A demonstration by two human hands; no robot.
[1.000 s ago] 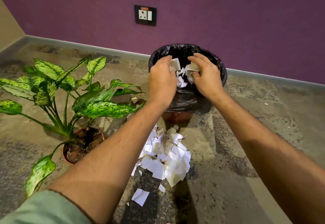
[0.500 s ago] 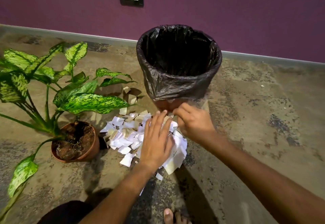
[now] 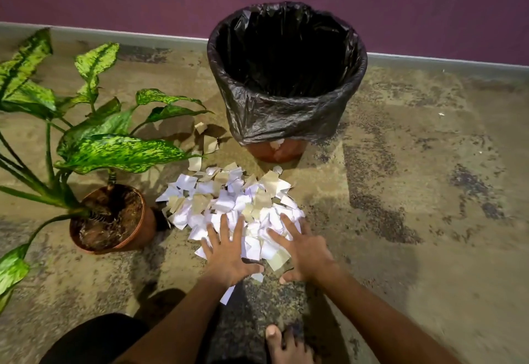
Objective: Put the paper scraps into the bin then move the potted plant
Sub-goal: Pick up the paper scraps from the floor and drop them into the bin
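Observation:
A heap of white and beige paper scraps (image 3: pixel 229 200) lies on the floor in front of the bin (image 3: pixel 289 123), a brown bin lined with a black plastic bag. My left hand (image 3: pixel 229 252) rests flat on the near left side of the heap, fingers spread. My right hand (image 3: pixel 300 246) lies flat on the near right side, fingers spread too. Neither hand holds anything. To the left of the heap stands the potted plant (image 3: pixel 114 220), in a terracotta pot with large mottled green leaves. A few scraps (image 3: pixel 206 140) lie between the plant and the bin.
A purple wall (image 3: pixel 400 6) with a grey skirting runs behind the bin. The floor is mottled stone. My bare foot (image 3: pixel 283 343) and a dark-clad knee (image 3: pixel 97 340) are at the bottom edge, close to the heap.
One second ago both hands were over the bin's mouth with scraps. They dropped to the heap, then slid toward me and spread flat on its near edge.

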